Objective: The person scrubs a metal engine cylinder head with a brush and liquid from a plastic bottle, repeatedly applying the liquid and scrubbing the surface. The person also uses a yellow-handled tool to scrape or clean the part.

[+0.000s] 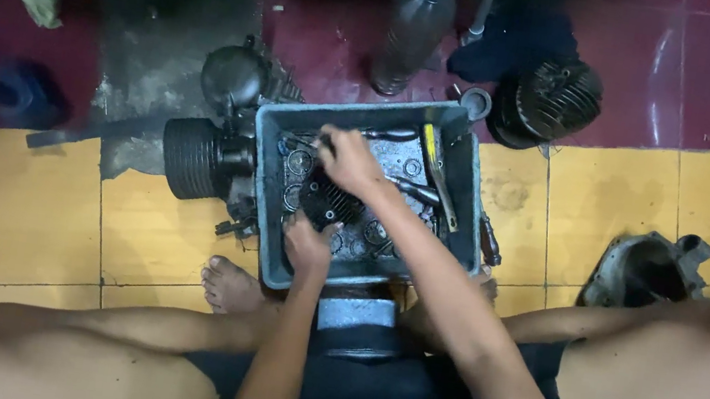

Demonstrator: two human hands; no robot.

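Note:
A grey plastic tray (268,179) full of oily engine parts sits on the floor between my legs. My left hand (308,245) rests at the tray's near edge, touching a dark finned metal part (327,201). My right hand (349,160) reaches across into the middle of the tray, fingers curled over small parts by a ring-shaped piece (299,162); what it grips is hidden. A yellow-handled tool (438,175) lies along the tray's right side.
A black finned engine block (204,158) stands left of the tray. A plastic bottle with a blue cap (413,32) and a finned cylinder head (546,101) lie beyond. A grey engine cover (645,267) sits at right. My bare foot (231,286) is near the tray.

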